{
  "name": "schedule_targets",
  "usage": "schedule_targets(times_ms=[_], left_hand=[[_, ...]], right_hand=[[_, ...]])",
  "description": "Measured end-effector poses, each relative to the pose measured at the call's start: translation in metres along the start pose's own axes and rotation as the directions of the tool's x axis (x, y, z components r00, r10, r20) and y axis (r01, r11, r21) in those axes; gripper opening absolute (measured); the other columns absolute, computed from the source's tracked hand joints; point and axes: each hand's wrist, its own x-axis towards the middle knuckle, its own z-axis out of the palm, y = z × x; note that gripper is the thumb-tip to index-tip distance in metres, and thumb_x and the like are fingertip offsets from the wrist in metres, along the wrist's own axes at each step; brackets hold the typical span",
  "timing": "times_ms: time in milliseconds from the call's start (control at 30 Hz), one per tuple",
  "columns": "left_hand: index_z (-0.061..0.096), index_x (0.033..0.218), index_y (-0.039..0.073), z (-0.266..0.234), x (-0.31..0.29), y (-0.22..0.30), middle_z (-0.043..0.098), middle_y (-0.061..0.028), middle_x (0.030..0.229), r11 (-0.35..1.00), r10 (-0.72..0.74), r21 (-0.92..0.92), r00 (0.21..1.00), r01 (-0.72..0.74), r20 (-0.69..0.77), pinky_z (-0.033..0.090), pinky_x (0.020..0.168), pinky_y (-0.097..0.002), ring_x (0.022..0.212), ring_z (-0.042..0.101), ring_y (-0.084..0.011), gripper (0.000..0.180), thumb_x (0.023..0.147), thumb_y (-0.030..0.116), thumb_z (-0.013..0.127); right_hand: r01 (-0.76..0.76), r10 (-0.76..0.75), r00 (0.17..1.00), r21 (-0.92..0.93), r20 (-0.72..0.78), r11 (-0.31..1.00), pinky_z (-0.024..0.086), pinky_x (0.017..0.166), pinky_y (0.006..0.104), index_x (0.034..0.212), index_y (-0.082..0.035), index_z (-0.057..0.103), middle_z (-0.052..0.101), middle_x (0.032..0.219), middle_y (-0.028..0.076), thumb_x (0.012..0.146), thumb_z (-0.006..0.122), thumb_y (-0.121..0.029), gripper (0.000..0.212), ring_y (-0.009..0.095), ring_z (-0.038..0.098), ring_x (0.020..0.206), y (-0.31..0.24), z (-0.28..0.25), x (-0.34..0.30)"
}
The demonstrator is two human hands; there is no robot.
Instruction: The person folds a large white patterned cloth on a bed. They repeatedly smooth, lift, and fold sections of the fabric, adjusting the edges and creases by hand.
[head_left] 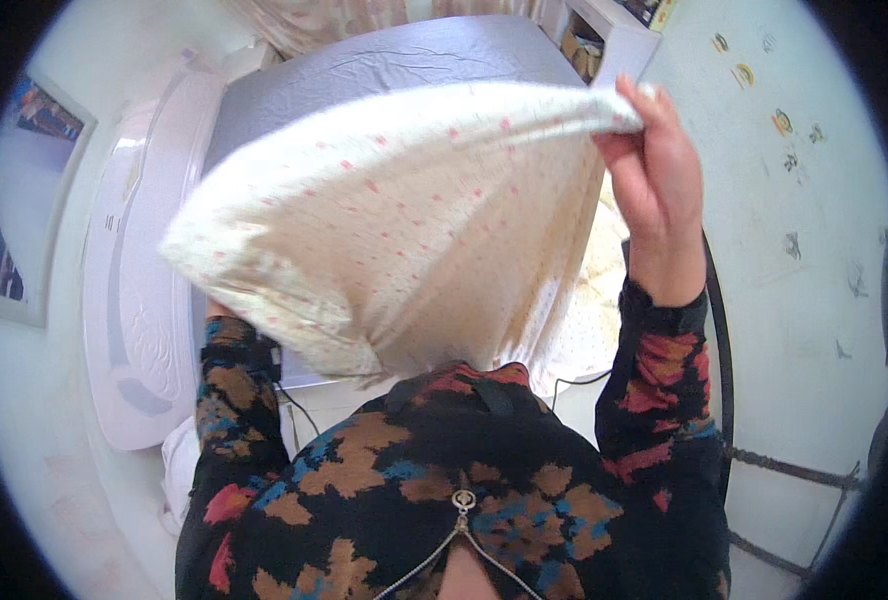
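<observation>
A large cream cloth (394,230) with small pink spots is spread in the air in front of me, its upper edge arching from left to right. My right hand (659,170) is raised and closed on a bunched corner of it. At the lower left end of the cloth, only a sliver of my left hand (220,308) shows above the patterned sleeve. The cloth covers its fingers, so its grip is hidden. Folds hang from the right corner down toward my chest.
Beyond the cloth lies a bed with a grey sheet (404,58), with a pale headboard (139,290) on the left. A yellowish spotted fabric (589,335) lies below my right hand. White shelving (619,40) stands far right. A dark rack (794,468) is at the right.
</observation>
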Motion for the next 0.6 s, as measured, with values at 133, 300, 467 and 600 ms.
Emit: schedule_targets(times_ms=[133,300,467,600], left_hand=[[0.036,0.152,0.006,-0.065,0.032,-0.025,0.047,-0.0121,0.151,0.988,-0.149,-0.061,0.975,0.141,-0.165,0.044,0.111,-0.0443,0.137,0.047,-0.0275,0.055,0.108,0.040,0.038],[0.044,0.147,0.007,-0.135,0.052,-0.048,0.051,-0.0134,0.148,0.966,-0.251,-0.020,0.921,0.257,-0.298,0.051,0.102,-0.0466,0.129,0.055,-0.0297,0.057,0.105,0.046,0.044],[0.045,0.146,0.008,-0.146,0.052,-0.060,0.053,-0.0131,0.146,0.920,-0.359,0.033,0.871,0.392,-0.334,0.053,0.100,-0.0479,0.127,0.057,-0.0291,0.059,0.104,0.049,0.045],[0.045,0.146,0.007,-0.159,0.063,-0.065,0.054,-0.0138,0.145,0.922,-0.386,-0.068,0.889,0.382,-0.248,0.053,0.100,-0.0467,0.127,0.057,-0.0283,0.062,0.104,0.051,0.044]], right_hand=[[-0.179,0.194,0.960,0.093,-0.201,0.980,0.054,0.084,0.0371,0.092,-0.008,0.048,0.054,0.089,0.005,0.098,0.062,-0.005,0.016,0.016,0.059,0.083,0.078,-0.001,-0.004],[-0.248,0.263,0.918,0.088,-0.297,0.965,0.054,0.081,0.0359,0.090,-0.007,0.050,0.059,0.091,0.007,0.098,0.063,-0.006,0.015,0.017,0.061,0.083,0.154,-0.012,-0.026],[-0.241,0.248,0.928,0.061,-0.279,0.969,0.056,0.084,0.0359,0.099,-0.004,0.059,0.064,0.094,0.009,0.098,0.062,-0.009,0.006,0.019,0.065,0.092,0.174,-0.021,-0.027],[-0.236,0.279,0.908,0.167,-0.314,0.957,0.055,0.087,0.0348,0.094,-0.001,0.061,0.065,0.097,0.010,0.098,0.062,-0.006,0.007,0.020,0.065,0.092,0.150,-0.022,-0.025]])
